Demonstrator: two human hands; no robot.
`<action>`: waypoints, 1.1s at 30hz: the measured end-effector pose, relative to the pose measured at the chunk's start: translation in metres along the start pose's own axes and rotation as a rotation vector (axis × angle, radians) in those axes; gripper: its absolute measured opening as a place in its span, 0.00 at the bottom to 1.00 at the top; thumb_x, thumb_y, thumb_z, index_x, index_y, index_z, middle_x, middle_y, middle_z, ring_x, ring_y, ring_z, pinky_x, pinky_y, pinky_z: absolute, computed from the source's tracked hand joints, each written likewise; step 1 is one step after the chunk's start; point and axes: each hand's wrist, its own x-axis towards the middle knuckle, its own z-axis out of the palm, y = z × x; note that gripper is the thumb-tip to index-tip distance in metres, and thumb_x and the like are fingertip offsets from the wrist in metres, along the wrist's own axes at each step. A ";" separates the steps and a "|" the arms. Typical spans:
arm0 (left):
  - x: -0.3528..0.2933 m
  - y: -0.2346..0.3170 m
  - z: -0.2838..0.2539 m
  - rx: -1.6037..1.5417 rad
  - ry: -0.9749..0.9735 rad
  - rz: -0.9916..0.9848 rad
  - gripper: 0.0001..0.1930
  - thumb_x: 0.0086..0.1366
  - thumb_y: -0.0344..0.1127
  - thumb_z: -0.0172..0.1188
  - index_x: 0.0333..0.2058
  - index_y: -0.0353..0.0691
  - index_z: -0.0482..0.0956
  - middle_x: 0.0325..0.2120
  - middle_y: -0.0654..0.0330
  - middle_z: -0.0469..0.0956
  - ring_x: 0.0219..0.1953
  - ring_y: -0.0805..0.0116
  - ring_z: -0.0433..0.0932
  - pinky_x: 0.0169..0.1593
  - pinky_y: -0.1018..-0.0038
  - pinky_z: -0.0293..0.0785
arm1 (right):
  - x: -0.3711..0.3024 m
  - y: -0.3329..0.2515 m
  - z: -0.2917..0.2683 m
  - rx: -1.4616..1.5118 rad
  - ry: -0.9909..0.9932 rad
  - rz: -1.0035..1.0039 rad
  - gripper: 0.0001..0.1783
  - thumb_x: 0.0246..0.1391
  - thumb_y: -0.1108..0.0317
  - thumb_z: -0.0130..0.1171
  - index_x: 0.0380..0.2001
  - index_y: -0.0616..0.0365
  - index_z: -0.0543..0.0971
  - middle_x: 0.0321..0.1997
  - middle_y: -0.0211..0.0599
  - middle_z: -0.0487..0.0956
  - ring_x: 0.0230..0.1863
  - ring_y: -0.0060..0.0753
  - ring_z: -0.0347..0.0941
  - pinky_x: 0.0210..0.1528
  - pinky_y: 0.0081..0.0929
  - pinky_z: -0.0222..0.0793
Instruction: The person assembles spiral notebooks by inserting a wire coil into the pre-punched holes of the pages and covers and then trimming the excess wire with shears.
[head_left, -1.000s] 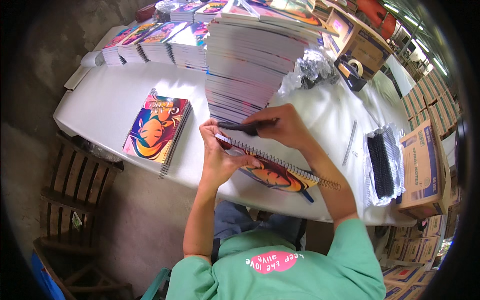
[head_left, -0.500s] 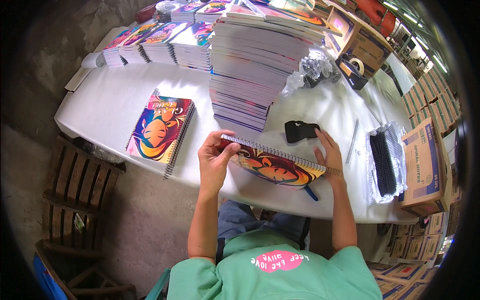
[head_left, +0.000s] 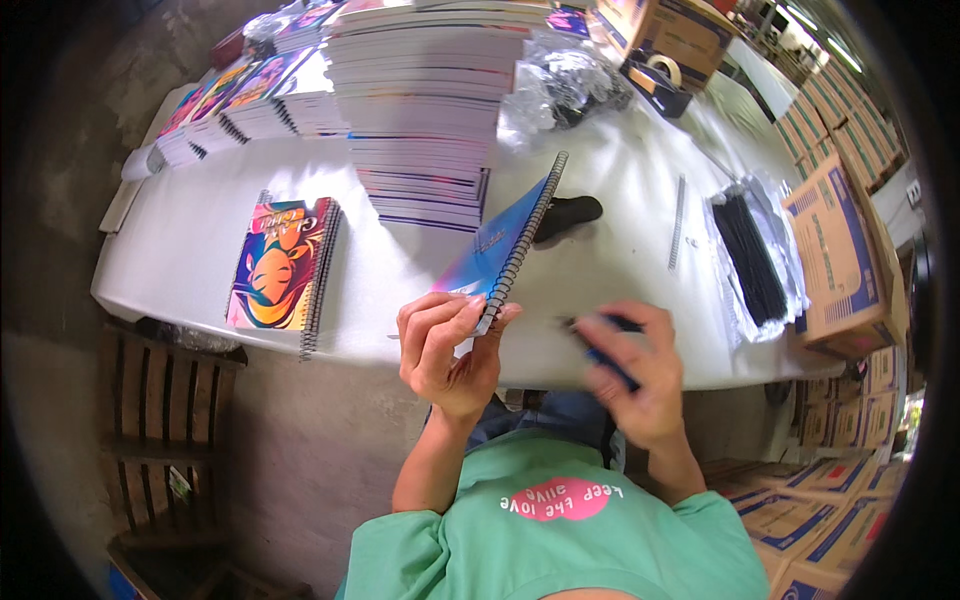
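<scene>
My left hand (head_left: 450,355) grips a spiral notebook (head_left: 500,240) by its lower end, tilted up off the table, with its blue cover showing and the wire coil along the right edge. To the right, my right hand (head_left: 645,380), smeared by motion, is closed on pliers (head_left: 612,368) with dark blue handles; their tip points toward the notebook's coil but stays apart from it. A black flat object (head_left: 575,213) lies just beyond the notebook, partly hidden by it. At the left rests another spiral notebook (head_left: 275,265) with a colourful cover, its coil sticking out past the near end.
A tall stack of notebooks (head_left: 420,110) stands beyond my hands, with shorter stacks (head_left: 290,110) to its left. At the right are a loose coil (head_left: 677,222), a plastic bag of black coils (head_left: 750,260), a carton (head_left: 835,255) and a tape dispenser (head_left: 660,88).
My right hand has left the notebook's coil and picked up the pliers from the table. The left hand has swung the notebook from lying crosswise to pointing away, blue cover now showing.
</scene>
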 end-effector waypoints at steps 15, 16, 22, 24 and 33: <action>-0.013 0.002 0.009 0.067 -0.085 0.157 0.17 0.42 0.19 0.69 0.32 0.40 0.77 0.27 0.63 0.70 0.30 0.63 0.76 0.33 0.73 0.73 | 0.001 -0.012 0.003 -0.168 -0.064 -0.108 0.22 0.49 0.60 0.62 0.51 0.38 0.77 0.48 0.34 0.71 0.48 0.38 0.65 0.51 0.37 0.55; -0.014 0.002 0.009 0.067 -0.080 0.167 0.18 0.41 0.18 0.69 0.32 0.40 0.76 0.28 0.63 0.70 0.29 0.63 0.76 0.33 0.72 0.73 | 0.001 -0.012 0.004 -0.202 -0.087 -0.118 0.21 0.50 0.60 0.61 0.51 0.38 0.77 0.48 0.34 0.72 0.47 0.38 0.66 0.50 0.36 0.57; -0.027 -0.008 0.006 0.056 -0.044 0.288 0.20 0.42 0.18 0.68 0.36 0.39 0.74 0.30 0.62 0.68 0.29 0.61 0.76 0.31 0.71 0.73 | -0.009 -0.001 0.008 0.683 -0.412 0.362 0.21 0.56 0.62 0.55 0.54 0.45 0.72 0.46 0.40 0.72 0.45 0.40 0.69 0.45 0.33 0.66; -0.026 -0.010 0.003 0.036 -0.047 0.241 0.19 0.44 0.18 0.68 0.35 0.39 0.74 0.30 0.61 0.68 0.29 0.61 0.76 0.31 0.72 0.73 | -0.008 0.001 0.013 0.936 -0.518 0.517 0.21 0.58 0.62 0.53 0.55 0.47 0.71 0.46 0.43 0.71 0.46 0.42 0.69 0.45 0.33 0.67; 0.006 -0.024 -0.056 -0.506 0.517 -0.625 0.09 0.66 0.35 0.55 0.39 0.37 0.70 0.30 0.62 0.71 0.31 0.78 0.71 0.38 0.83 0.69 | -0.027 0.102 0.049 -0.563 -0.175 0.256 0.25 0.59 0.55 0.50 0.58 0.49 0.68 0.57 0.44 0.65 0.61 0.48 0.57 0.62 0.49 0.47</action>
